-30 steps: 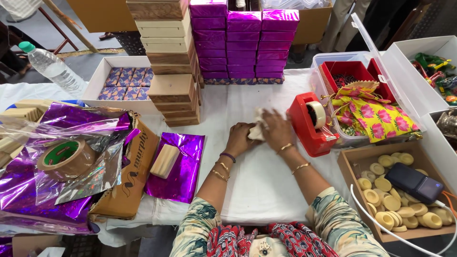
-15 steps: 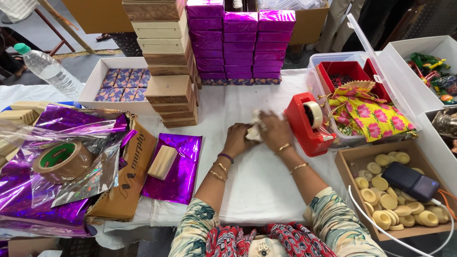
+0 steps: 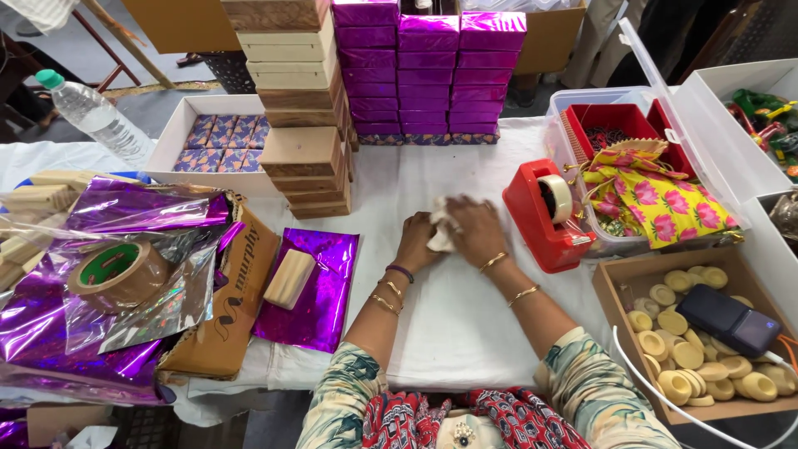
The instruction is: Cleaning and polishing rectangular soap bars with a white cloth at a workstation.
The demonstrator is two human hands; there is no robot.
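Observation:
Both of my hands meet at the middle of the white-covered table (image 3: pixel 449 316). My left hand (image 3: pixel 415 243) and my right hand (image 3: pixel 474 230) together grip a small cream-white crumpled piece (image 3: pixel 439 239), cloth or paper, which is mostly hidden between the fingers. Bangles sit on both wrists. To the left of my left hand a pale wooden block (image 3: pixel 289 278) lies on a sheet of purple foil (image 3: pixel 320 293). A red tape dispenser (image 3: pixel 542 216) stands just right of my right hand.
Stacks of wooden boxes (image 3: pixel 301 100) and purple wrapped boxes (image 3: pixel 428 71) stand behind. At left lie crumpled purple foil (image 3: pixel 50 324), a brown tape roll (image 3: pixel 116 270) and a water bottle (image 3: pixel 91 116). At right are a clear bin with floral cloth (image 3: pixel 657 199) and a carton of round discs (image 3: pixel 694 357).
Both hands stay in place over the white piece, with only small finger shifts as they work it. The view has drifted slightly.

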